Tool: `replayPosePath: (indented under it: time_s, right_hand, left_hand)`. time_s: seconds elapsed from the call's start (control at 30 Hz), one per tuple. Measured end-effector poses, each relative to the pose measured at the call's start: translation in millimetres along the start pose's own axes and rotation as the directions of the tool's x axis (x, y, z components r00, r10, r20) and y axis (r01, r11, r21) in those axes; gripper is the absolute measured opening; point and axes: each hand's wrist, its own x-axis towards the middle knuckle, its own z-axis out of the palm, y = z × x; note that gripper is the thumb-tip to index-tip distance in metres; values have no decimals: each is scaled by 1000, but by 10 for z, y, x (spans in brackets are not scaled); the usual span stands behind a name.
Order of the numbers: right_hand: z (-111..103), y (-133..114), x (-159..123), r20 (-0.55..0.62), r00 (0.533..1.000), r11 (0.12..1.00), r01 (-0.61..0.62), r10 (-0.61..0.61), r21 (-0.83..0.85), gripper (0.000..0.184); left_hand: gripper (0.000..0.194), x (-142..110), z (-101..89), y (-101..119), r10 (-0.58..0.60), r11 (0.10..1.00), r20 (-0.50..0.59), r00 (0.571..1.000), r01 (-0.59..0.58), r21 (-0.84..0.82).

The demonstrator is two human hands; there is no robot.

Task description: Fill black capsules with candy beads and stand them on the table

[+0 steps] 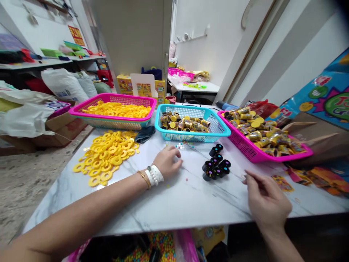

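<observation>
My left hand (168,162) rests palm down on the table, fingers loosely bent and apart, just short of a few tiny coloured beads (180,146). Nothing shows in its fingers. To its right stands a cluster of small black cups (216,170) with coloured beads in them. My right hand (267,198) hovers over the table right of the cups, thumb and forefinger pinched together. A tiny pale thing shows at their tips, too small to name. Left of my left forearm lies a heap of yellow plastic rings (109,156) with short tabs.
A pink basket (77,110) holds more yellow rings. A blue basket (193,137) and a right-hand pink basket (252,154) hold small printed barrel-shaped containers. Flat printed cards (283,183) lie at right. Dark cloth (145,134) lies behind the rings. Coloured balls (163,247) sit below the table edge.
</observation>
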Motion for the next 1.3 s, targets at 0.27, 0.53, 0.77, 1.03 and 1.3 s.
replayPosePath:
  time_s: [0.27,0.53,0.77,1.03,1.3]
  right_hand:
    - [1096,-1125,-60,363,901,971,212,-236,106,47]
    - [2061,-616,321,310,928,954,-119,205,-275,36]
    - [2125,-468,303,295,938,944,-84,183,-319,27]
    - [2160,-436,313,365,923,964,-26,125,-265,34]
    - [2149,-483,325,425,899,970,-1,107,-242,40]
  left_hand:
    - [30,223,24,-359,-140,969,-54,989,148,197]
    - [34,507,150,-324,-105,986,10,994,103,130]
    - [33,528,295,-271,-53,998,24,998,52,46]
    - [32,537,273,-258,-167,984,-38,985,169,51]
    - [31,499,153,-350,-386,911,-157,909,403,91]
